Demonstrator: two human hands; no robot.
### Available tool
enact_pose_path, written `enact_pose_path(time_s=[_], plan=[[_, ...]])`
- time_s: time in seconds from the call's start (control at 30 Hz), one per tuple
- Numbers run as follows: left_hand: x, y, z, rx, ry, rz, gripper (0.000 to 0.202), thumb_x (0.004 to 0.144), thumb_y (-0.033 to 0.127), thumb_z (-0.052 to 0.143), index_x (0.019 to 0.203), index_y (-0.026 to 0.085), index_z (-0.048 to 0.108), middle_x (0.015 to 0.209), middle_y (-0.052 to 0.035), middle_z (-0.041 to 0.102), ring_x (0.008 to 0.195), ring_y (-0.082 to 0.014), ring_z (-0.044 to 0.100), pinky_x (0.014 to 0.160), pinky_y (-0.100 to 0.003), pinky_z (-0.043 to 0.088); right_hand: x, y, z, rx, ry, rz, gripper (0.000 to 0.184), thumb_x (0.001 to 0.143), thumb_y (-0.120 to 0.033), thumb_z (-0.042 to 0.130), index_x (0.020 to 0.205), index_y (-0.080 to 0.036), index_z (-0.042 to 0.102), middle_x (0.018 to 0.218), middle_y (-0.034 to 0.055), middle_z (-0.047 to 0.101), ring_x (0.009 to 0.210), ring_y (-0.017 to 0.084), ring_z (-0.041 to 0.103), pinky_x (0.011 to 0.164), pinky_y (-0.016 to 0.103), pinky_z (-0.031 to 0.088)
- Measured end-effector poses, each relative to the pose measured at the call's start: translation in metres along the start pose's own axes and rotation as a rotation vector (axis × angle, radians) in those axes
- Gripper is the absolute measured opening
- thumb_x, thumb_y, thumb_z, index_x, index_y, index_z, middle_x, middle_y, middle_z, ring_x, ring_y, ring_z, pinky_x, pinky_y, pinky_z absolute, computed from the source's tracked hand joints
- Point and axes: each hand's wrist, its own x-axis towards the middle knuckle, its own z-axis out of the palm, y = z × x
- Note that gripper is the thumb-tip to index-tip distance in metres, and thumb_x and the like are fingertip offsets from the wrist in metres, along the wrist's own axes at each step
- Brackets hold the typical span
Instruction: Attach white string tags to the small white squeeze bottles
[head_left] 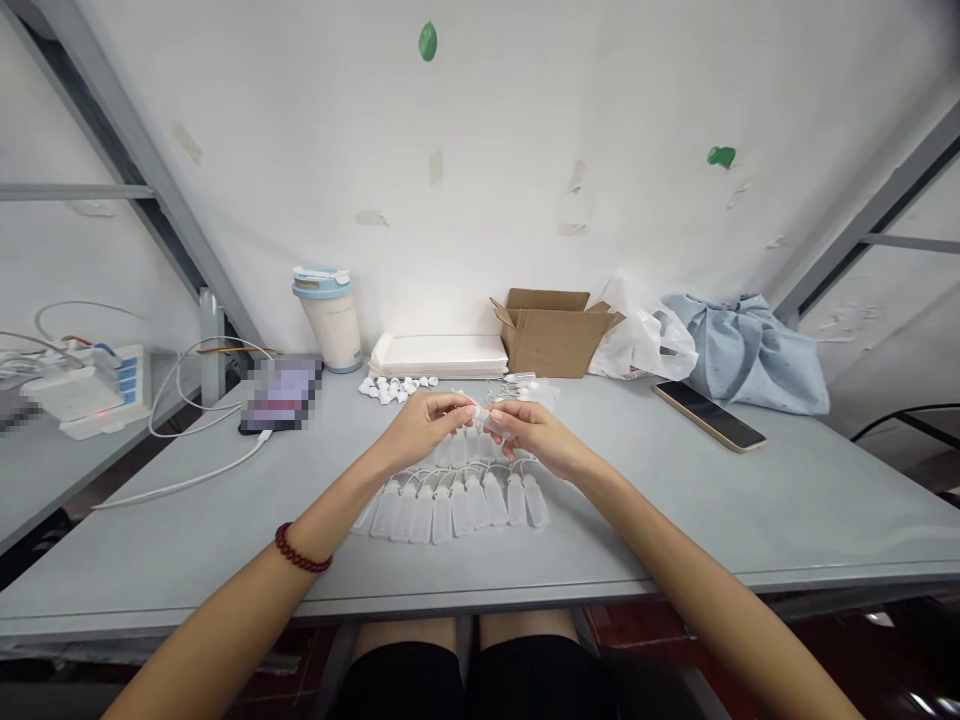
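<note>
Midair, clear bottle (482,417) held between left hand (424,425), right hand (536,436) grips.

What seem small bottles (457,505) lie on the table (750,500), box (551,335) behind them, phone (709,415) to their right.

Head camera, looking forward-down over grey table (750,500) (close, single view).

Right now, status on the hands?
Left hand and right hand meet on one small clear bottle. Bottle row lies beneath on table. Nothing in the way.
</note>
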Motion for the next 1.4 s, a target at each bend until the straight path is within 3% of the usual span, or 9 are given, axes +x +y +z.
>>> enact_pose_path(time_s=[0.13, 0.43, 0.5, 0.67, 0.87, 1.03, 1.17, 1.23, 1.4], plan=[[-0.0007, -0.0034, 0.0024, 0.029, -0.04, 0.014, 0.029, 0.082, 0.041, 0.053, 0.08, 0.018, 0.07, 0.083, -0.0031, 0.069, 0.071, -0.015, 0.057, 0.065, -0.026, 0.047, 0.0006, 0.0034, 0.0015, 0.032, -0.018, 0.023, 0.032, 0.08, -0.046, 0.056, 0.078, -0.015, 0.056, 0.069, -0.0009, 0.05, 0.056, 0.007, 0.043, 0.053, 0.023, 0.038], [-0.0035, 0.001, 0.0039, 0.066, -0.09, 0.084, 0.026, 0.084, 0.037, 0.05, 0.088, 0.02, 0.069, 0.097, -0.003, 0.068, 0.089, -0.0179, 0.06, 0.076, -0.026, 0.046, -0.0013, 0.0, 0.0073, 0.115, 0.078, 0.081, 0.031, 0.078, -0.046, 0.056, 0.093, -0.022, 0.042, 0.064, -0.0037, 0.055, 0.045, 0.006, 0.035, 0.044, 0.02, 0.026], [-0.0024, 0.0004, 0.0042, 0.063, -0.091, 0.063, 0.028, 0.085, 0.039, 0.049, 0.083, 0.019, 0.068, 0.091, -0.003, 0.068, 0.083, -0.0169, 0.059, 0.073, -0.026, 0.046, -0.0011, -0.0005, 0.0076, 0.11, 0.08, 0.071, 0.031, 0.079, -0.045, 0.055, 0.092, -0.022, 0.041, 0.063, -0.0038, 0.056, 0.045, 0.006, 0.034, 0.043, 0.02, 0.025], [-0.0009, -0.0033, 0.0065, -0.002, -0.063, -0.141, 0.04, 0.083, 0.049, 0.048, 0.068, 0.014, 0.061, 0.067, -0.0031, 0.062, 0.056, -0.0121, 0.052, 0.05, -0.023, 0.042, -0.0012, -0.0008, 0.0085, 0.082, 0.101, 0.059, 0.031, 0.08, -0.046, 0.053, 0.093, -0.022, 0.041, 0.063, -0.0035, 0.057, 0.045, 0.006, 0.033, 0.043, 0.02, 0.025], [-0.0018, 0.0005, 0.0037, 0.0, -0.118, 0.003, 0.027, 0.083, 0.04, 0.052, 0.084, 0.016, 0.066, 0.088, -0.0048, 0.066, 0.075, -0.0149, 0.056, 0.065, -0.025, 0.047, -0.001, 0.0009, 0.0073, 0.075, 0.097, 0.047, 0.03, 0.08, -0.046, 0.053, 0.093, -0.022, 0.041, 0.063, -0.0036, 0.057, 0.045, 0.006, 0.032, 0.043, 0.02, 0.023], [-0.0008, -0.0005, 0.0027, 0.061, -0.091, -0.054, 0.036, 0.084, 0.045, 0.05, 0.066, 0.015, 0.061, 0.065, -0.0018, 0.06, 0.062, -0.0127, 0.053, 0.06, -0.023, 0.044, -0.001, 0.0011, 0.0081, 0.066, 0.092, 0.048, 0.028, 0.081, -0.045, 0.052, 0.093, -0.022, 0.041, 0.062, -0.0038, 0.057, 0.044, 0.006, 0.031, 0.043, 0.02, 0.023], [-0.0022, 0.0012, 0.0053, 0.056, -0.121, 0.001, 0.032, 0.084, 0.043, 0.05, 0.075, 0.015, 0.064, 0.072, -0.0028, 0.064, 0.064, -0.0125, 0.053, 0.06, -0.023, 0.042, -0.0011, -0.0005, 0.0082, 0.094, 0.076, 0.08, 0.027, 0.081, -0.044, 0.05, 0.093, -0.023, 0.04, 0.061, -0.0042, 0.056, 0.043, 0.005, 0.029, 0.042, 0.019, 0.019], [-0.0025, 0.0019, 0.0068, 0.058, -0.084, 0.043, 0.03, 0.083, 0.042, 0.051, 0.079, 0.015, 0.065, 0.073, -0.0025, 0.064, 0.065, -0.0127, 0.053, 0.06, -0.023, 0.042, -0.001, -0.0011, 0.0081, 0.093, 0.095, 0.081, 0.026, 0.083, -0.044, 0.048, 0.093, -0.022, 0.04, 0.06, -0.0043, 0.055, 0.042, 0.005, 0.029, 0.042, 0.019, 0.018], [-0.0005, 0.002, 0.0088, 0.132, 0.106, 0.002, 0.036, 0.082, 0.042, 0.052, 0.059, 0.015, 0.055, 0.054, 0.0015, 0.053, 0.051, -0.0098, 0.045, 0.051, -0.021, 0.037, -0.0009, 0.0, 0.0085, -0.073, 0.192, -0.002, 0.029, 0.08, -0.046, 0.054, 0.091, -0.02, 0.048, 0.066, -0.0026, 0.053, 0.049, 0.006, 0.037, 0.044, 0.019, 0.025]])
